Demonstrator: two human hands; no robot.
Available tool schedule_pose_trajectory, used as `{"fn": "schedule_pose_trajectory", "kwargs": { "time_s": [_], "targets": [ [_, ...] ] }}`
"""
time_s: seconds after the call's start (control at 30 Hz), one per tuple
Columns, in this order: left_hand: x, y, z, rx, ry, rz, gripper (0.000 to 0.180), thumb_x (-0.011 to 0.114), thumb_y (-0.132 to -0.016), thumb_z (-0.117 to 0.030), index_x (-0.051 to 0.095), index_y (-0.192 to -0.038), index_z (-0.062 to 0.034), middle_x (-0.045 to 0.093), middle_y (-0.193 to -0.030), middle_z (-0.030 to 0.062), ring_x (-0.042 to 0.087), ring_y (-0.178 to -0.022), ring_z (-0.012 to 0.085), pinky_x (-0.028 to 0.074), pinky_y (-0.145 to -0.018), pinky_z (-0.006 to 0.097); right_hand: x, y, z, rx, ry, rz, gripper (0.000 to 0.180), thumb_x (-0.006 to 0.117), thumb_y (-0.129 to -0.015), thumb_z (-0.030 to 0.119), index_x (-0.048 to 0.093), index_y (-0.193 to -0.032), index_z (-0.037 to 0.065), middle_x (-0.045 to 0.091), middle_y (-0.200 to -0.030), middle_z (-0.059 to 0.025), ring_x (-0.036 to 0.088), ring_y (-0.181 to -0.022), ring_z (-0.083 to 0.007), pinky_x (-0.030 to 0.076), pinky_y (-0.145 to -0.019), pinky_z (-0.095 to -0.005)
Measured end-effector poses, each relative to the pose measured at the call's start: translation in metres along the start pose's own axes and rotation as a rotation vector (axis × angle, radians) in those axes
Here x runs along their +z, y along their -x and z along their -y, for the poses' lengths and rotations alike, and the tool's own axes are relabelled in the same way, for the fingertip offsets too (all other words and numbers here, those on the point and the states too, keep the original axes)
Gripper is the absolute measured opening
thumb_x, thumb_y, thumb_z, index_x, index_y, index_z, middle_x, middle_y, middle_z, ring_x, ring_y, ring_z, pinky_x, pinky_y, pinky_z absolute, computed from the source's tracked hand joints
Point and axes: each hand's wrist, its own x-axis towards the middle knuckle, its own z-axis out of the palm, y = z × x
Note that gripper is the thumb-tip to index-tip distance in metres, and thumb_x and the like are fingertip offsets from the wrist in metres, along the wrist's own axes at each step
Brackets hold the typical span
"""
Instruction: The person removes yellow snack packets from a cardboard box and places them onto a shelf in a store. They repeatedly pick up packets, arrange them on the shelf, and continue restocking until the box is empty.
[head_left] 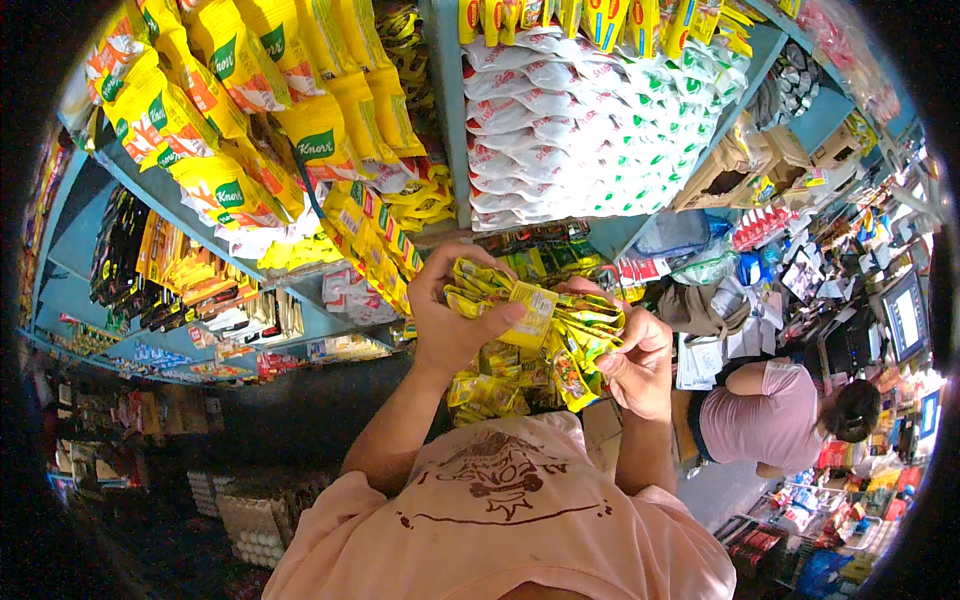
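Observation:
A folded bundle of small yellow sachets is held in front of my chest, between both hands. My left hand grips its left end, with the thumb laid across the top. At the other end my right hand pinches the sachet edges between thumb and fingers. Below the bundle, more yellow sachets lie close to my shirt; what they rest on is hidden. A connected strip of yellow packets hangs just beyond my left hand.
Large yellow packets hang from the blue shelving at far left. Stacked white packets fill the shelf ahead. To the right, a person in a pink shirt leans near a cluttered counter and a monitor. Egg trays stand at lower left.

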Motion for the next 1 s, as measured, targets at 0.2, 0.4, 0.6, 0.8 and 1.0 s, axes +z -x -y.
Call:
{"fn": "schedule_pose_trajectory", "kwargs": {
  "time_s": [0.2, 0.4, 0.6, 0.8, 1.0],
  "targets": [
    [0.003, -0.007, 0.009, 0.004, -0.313, -0.151, 0.036, 0.090, -0.078, -0.014, 0.067, -0.104, -0.0040, 0.071, -0.097, 0.0035, 0.064, -0.090, 0.0108, 0.054, -0.081, 0.030, -0.004, 0.005, -0.004, 0.041, 0.123, -0.047, 0.043, 0.080, -0.091, 0.021, 0.049, -0.119, 0.009, 0.051, -0.148, -0.0230, 0.046, -0.143, -0.0344, 0.039, -0.115, -0.0477],
    [0.021, -0.046, -0.023, 0.028, -0.344, -0.185, 0.026, 0.086, -0.084, -0.016, 0.069, -0.098, -0.0022, 0.070, -0.087, 0.0013, 0.062, -0.079, 0.0103, 0.053, -0.075, 0.030, 0.023, -0.023, 0.010, -0.056, 0.861, -0.145, 0.119, 0.095, -0.073, 0.022, 0.019, -0.161, 0.003, 0.052, -0.143, -0.0175, 0.052, -0.135, -0.0278, 0.042, -0.114, -0.0414],
    [0.033, -0.088, -0.094, 0.035, -0.190, 0.097, 0.020, 0.073, -0.097, -0.019, 0.070, -0.104, 0.0003, 0.070, -0.086, 0.0012, 0.062, -0.079, 0.0077, 0.050, -0.069, 0.029, 0.026, -0.055, 0.080, -0.139, 0.631, 0.029, 0.082, 0.096, -0.070, 0.008, 0.045, -0.135, 0.006, 0.058, -0.126, -0.0054, 0.057, -0.119, -0.0140, 0.046, -0.103, -0.0318],
    [0.053, -0.110, -0.118, 0.050, 0.347, 0.223, 0.059, 0.044, -0.110, -0.052, 0.048, -0.146, -0.0057, 0.064, -0.135, 0.0158, 0.065, -0.121, 0.0260, 0.059, -0.094, 0.044, 0.070, -0.102, 0.148, -0.697, 0.759, -0.081, 0.076, 0.093, -0.076, 0.014, 0.044, -0.133, 0.003, 0.056, -0.124, -0.0087, 0.057, -0.119, -0.0201, 0.046, -0.104, -0.0349],
    [0.095, -0.090, -0.105, -0.074, 0.169, 0.370, 0.056, 0.042, -0.110, -0.050, 0.052, -0.135, -0.0015, 0.063, -0.133, 0.0168, 0.069, -0.112, 0.0274, 0.061, -0.092, 0.044, 0.153, -0.229, 0.232, -1.080, 1.124, -0.447, 0.074, 0.088, -0.079, 0.039, 0.051, -0.128, -0.002, 0.071, -0.113, -0.0226, 0.071, -0.106, -0.0345, 0.055, -0.094, -0.0419]
  ]
}}
